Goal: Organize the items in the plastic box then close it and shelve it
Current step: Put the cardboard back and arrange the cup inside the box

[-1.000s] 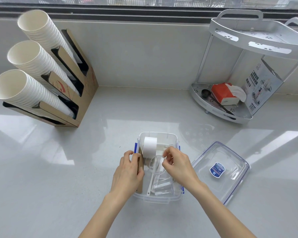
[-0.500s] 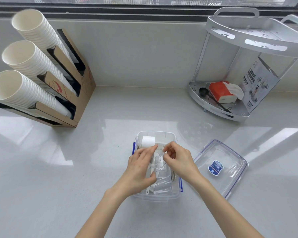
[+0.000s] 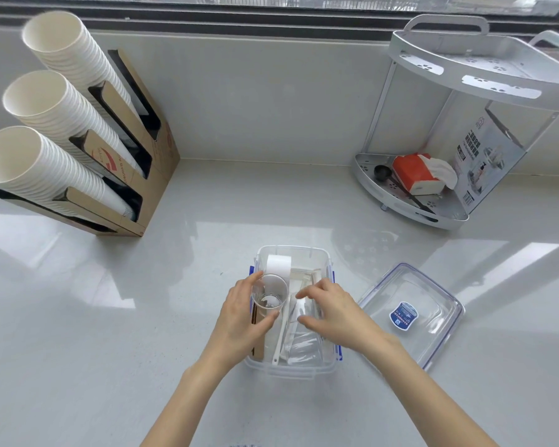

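The left hand (image 3: 239,321) grasps the clear cup (image 3: 269,295) over the plastic box (image 3: 292,371) at six o'clock on the counter (image 3: 110,317), the right hand's (image 3: 333,312) fingers released; better lower it upright beside the tape roll (image 3: 278,264).

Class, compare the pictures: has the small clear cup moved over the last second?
Yes. The clear cup, earlier near the middle of the plastic box, is now in the left hand at the box's left wall, just in front of the white roll.

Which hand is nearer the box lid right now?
Right. The right hand is inside the plastic box, beside the lid; the left hand holds a clear cup at the box's far side.
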The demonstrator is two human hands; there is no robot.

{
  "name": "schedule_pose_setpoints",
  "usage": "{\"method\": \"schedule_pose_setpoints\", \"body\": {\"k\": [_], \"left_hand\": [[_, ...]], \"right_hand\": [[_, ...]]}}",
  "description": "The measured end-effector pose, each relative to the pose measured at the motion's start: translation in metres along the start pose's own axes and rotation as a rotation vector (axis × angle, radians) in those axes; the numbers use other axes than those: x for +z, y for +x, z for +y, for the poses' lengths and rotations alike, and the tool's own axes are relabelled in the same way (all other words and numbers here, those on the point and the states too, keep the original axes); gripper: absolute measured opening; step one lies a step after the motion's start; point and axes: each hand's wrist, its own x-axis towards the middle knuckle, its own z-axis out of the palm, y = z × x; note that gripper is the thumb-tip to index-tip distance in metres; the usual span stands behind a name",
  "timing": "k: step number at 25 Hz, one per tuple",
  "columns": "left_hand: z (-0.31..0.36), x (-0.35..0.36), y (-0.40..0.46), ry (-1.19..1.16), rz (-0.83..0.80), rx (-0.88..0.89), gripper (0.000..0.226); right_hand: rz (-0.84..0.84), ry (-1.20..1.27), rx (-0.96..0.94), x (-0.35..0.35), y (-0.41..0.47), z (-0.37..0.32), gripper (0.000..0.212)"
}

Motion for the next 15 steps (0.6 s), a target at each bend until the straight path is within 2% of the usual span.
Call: {"method": "schedule_pose_setpoints", "body": {"k": [3,6,12,15], "left_hand": [[0.000,-0.002,-0.003,-0.049,0.013,-0.042,0.061],[0.000,-0.002,-0.005,-0.063,0.012,-0.061,0.061],[0.005,-0.003,-0.004,-0.099,0.029,-0.076,0.060],[0.008,-0.002,-0.002,-0.100,0.021,-0.074,0.060]], "right_hand": [[-0.030,-0.185,-0.025,0.009,-0.001,-0.003,0.041],[0.064,-0.194,-0.021,0.012,0.002,-0.004,0.035],[0.397,0.122,0.040,-0.012,-0.001,-0.006,0.018],[0.549,0.304,0.049,-0.038,-0.002,-0.009,0.016]]}}
